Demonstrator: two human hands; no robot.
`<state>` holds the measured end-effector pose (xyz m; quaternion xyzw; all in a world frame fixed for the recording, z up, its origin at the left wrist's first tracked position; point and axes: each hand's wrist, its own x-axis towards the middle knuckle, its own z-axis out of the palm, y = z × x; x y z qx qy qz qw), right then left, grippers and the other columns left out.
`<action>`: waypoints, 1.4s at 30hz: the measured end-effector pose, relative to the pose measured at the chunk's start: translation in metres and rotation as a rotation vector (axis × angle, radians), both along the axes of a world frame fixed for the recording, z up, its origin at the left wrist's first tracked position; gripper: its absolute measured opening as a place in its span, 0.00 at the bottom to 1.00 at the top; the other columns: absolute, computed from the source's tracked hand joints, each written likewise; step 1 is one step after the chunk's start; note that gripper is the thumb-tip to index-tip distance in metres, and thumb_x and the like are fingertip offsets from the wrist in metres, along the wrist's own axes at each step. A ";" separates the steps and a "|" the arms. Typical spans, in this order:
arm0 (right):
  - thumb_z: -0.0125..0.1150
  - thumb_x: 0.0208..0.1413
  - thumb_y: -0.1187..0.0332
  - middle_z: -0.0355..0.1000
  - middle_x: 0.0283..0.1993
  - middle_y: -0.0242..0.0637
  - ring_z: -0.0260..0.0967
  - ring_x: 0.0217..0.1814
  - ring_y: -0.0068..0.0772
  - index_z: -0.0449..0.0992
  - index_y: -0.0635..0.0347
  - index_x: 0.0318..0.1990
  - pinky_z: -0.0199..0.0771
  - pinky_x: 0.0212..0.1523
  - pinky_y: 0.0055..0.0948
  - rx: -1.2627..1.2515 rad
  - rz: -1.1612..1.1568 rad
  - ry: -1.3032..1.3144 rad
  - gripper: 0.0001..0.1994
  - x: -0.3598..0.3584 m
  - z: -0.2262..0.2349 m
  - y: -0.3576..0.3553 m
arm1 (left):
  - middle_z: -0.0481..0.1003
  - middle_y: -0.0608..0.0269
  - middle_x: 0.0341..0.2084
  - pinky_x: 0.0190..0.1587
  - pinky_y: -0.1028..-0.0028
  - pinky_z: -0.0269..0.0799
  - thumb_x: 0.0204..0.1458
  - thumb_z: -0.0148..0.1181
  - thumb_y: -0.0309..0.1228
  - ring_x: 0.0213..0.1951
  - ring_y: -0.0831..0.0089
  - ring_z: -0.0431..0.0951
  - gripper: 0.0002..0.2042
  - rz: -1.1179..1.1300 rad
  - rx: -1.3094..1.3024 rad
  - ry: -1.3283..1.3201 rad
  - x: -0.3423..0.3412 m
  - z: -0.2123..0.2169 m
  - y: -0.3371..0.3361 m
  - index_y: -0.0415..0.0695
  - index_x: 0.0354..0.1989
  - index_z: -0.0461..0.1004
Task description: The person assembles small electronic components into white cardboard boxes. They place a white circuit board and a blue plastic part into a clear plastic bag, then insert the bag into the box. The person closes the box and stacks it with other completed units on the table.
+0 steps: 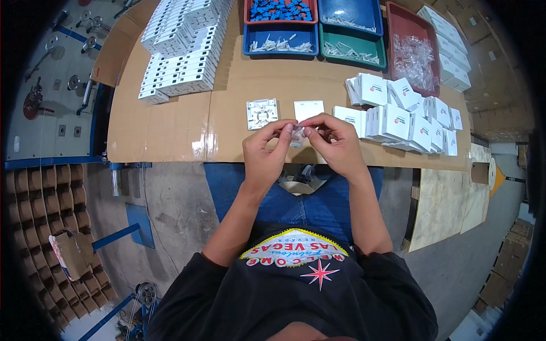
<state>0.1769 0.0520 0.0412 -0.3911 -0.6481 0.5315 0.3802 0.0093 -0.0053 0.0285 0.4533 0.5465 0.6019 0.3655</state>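
Left hand (266, 152): raised over the near edge of the surface (170, 131), fingers (282, 129) pinched narrow on the left end of a small clear plastic bag (297, 136)
Right hand (335, 142): just beside the left hand, fingertips meeting it, fingers (314, 120) pinched narrow on the right end of the same bag
Clear bag: held between both sets of fingers, in the air above the surface edge; what it holds is too small to tell
White base plate (261, 112): flat on the surface just beyond the left fingers, moulded inner side up
White cover plate (309, 109): plain face up, just beyond the fingers of both hands, beside the base plate and apart from it
Small white boxes (401, 119): loose heap on the surface to the right of the right fingers, some overlapping
Stacked white parts (185, 48): long rows well beyond and to the left of the left fingers
Blue tray (280, 40): far beyond the fingers, holds small white pieces
Red tray of blue parts (280, 11): behind the blue tray, at the far edge
Green tray (352, 51): right of the blue tray, pale thin pieces inside
Dark red tray (414, 54): far beyond the right fingers, holds clear bagged items
Surface: brown cardboard covering, near edge below the hands
Below the fingers: blue trousers (307, 199), grey floor either side
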 end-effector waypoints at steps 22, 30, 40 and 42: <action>0.66 0.62 0.73 0.82 0.36 0.28 0.71 0.33 0.08 0.83 0.63 0.47 0.62 0.29 0.14 -0.104 0.042 0.057 0.08 0.010 -0.003 0.004 | 0.84 0.60 0.37 0.44 0.77 0.78 0.65 0.62 0.25 0.39 0.78 0.82 0.08 0.015 -0.032 -0.092 0.002 0.005 -0.002 0.33 0.46 0.81; 0.65 0.64 0.73 0.80 0.33 0.28 0.74 0.34 0.13 0.80 0.64 0.43 0.69 0.32 0.16 -0.030 0.011 0.049 0.05 0.007 -0.004 0.003 | 0.83 0.60 0.36 0.44 0.77 0.78 0.64 0.63 0.24 0.39 0.78 0.82 0.07 -0.038 -0.024 -0.001 0.002 0.005 -0.004 0.33 0.45 0.81; 0.65 0.64 0.73 0.79 0.34 0.30 0.75 0.36 0.14 0.80 0.65 0.43 0.71 0.35 0.17 -0.065 0.036 0.043 0.05 0.007 0.002 0.002 | 0.82 0.62 0.35 0.43 0.78 0.77 0.61 0.64 0.21 0.37 0.80 0.81 0.05 -0.070 0.017 0.023 -0.003 0.007 -0.003 0.33 0.43 0.80; 0.65 0.64 0.73 0.79 0.34 0.30 0.75 0.36 0.15 0.80 0.65 0.43 0.72 0.35 0.17 -0.070 0.036 0.045 0.05 0.007 0.003 0.001 | 0.82 0.62 0.37 0.46 0.77 0.78 0.63 0.63 0.22 0.40 0.79 0.81 0.06 -0.082 0.010 0.077 -0.005 0.006 -0.004 0.34 0.45 0.79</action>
